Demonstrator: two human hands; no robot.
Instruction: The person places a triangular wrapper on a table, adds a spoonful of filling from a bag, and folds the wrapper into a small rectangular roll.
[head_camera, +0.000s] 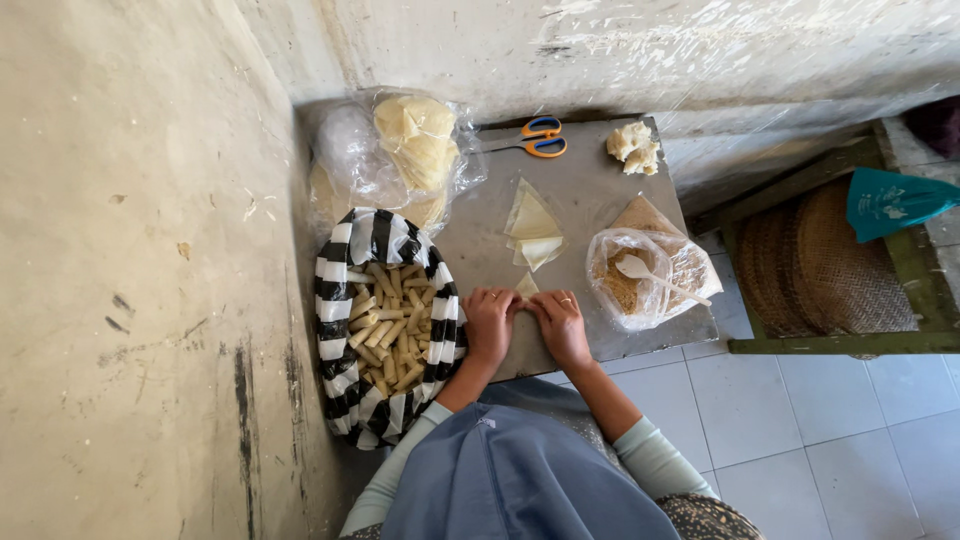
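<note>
Both hands (525, 322) on pastry wrapper (526, 287), low table (600, 200)

— What sits at the frame's centre?
— A flat grey board (590, 200), with orange-handled scissors (538, 138) at its top edge and a pale dough lump (634, 146) to their right.
— And lower?
— Triangular pale wrappers (533, 232) mid-board, a clear bag of brown filling (650, 275) right of them, a striped-lined basket of rolls (385, 330) left of the board.
</note>
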